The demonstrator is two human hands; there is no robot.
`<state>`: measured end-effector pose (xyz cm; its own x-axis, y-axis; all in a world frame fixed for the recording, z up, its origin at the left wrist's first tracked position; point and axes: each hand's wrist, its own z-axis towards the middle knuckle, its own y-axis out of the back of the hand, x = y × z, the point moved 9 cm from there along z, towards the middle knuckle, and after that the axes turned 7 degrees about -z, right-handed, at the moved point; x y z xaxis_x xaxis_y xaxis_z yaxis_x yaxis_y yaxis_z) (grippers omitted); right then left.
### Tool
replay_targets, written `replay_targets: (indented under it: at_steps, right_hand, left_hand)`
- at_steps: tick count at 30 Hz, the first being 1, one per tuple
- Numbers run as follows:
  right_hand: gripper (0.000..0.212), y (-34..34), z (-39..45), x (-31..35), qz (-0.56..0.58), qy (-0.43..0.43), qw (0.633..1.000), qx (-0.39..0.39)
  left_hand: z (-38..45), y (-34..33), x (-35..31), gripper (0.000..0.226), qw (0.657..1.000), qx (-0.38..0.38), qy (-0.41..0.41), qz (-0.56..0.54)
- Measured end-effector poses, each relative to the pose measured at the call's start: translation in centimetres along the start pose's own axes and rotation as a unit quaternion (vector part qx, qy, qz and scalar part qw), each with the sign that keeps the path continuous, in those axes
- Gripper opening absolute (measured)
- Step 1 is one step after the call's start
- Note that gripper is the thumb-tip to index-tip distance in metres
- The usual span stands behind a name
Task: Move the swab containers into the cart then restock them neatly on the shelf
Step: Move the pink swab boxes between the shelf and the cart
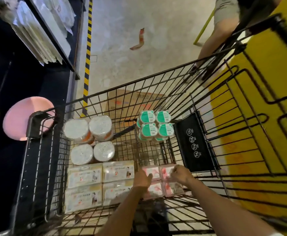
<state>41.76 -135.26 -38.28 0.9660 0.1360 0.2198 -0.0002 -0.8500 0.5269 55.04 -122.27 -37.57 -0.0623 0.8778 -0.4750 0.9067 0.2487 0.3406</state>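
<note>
Under both hands (161, 178), half-hidden pink swab packs (156, 189).

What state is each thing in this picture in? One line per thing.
Cart: partly loaded.
Round tubs: upright, grouped far left.
Green packs: stacked at far end.
Beige boxes: flat, side by side.
Pink packs: in cart, being handled.
Left hand: resting on pink packs.
Right hand: gripping pink packs.
</note>
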Motion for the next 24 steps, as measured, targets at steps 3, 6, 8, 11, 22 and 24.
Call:
replay_targets:
  at_steps: [3, 6, 8, 11, 22, 24]
  right_hand:
    - [0.037, 0.2, 0.4, -0.1, 0.005, 0.042, 0.999, -0.004]
    - [0.042, 0.2, 0.8, -1.0, 0.028, 0.06, 0.998, -0.018]
    - [0.046, -0.1, 0.9, -1.6, 0.055, 0.068, 0.996, -0.024]
    - [0.051, -1.0, 1.1, -1.6, 0.083, 0.092, 0.992, -0.028]
    - [0.043, -3.0, 3.7, -3.4, 0.173, 0.007, 0.982, -0.076]
    - [0.055, -3.3, 3.9, -3.6, 0.148, 0.001, 0.985, -0.085]
  left_hand:
    - [1.3, -0.3, 0.7, 0.048, 0.999, -0.015, 0.031, 0.01]
    - [2.2, -0.8, 0.9, 0.06, 0.997, -0.031, 0.065, 0.005]
    - [2.6, -1.6, 0.9, 0.067, 0.997, -0.031, 0.076, 0.012]
    - [3.0, -2.0, 0.7, 0.066, 0.994, -0.046, 0.073, 0.074]
    - [3.0, -1.7, 0.2, 0.042, 0.971, -0.165, -0.015, 0.172]
    - [3.0, -1.6, 0.2, 0.047, 0.968, -0.183, -0.025, 0.169]
